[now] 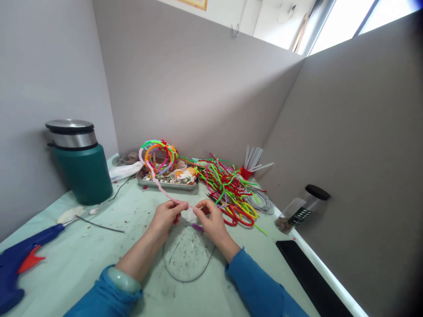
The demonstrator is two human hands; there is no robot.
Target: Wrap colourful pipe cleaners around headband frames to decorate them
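Observation:
My left hand pinches a pink pipe cleaner, whose long free end rises in a curve toward the tray at the back. Close by, my right hand has its thumb and fingers together at the other end of the same pipe cleaner. Beneath both hands a thin grey wire ring lies over the table, its upper part hidden by them. A short purple fuzzy piece shows at the ring's top, beside my right fingers.
Behind my hands, a metal tray holds small pieces and colourful fuzzy rings. Pipe cleaners and red-handled scissors lie right. A blue glue gun and green flask stand left; a clear jar sits right.

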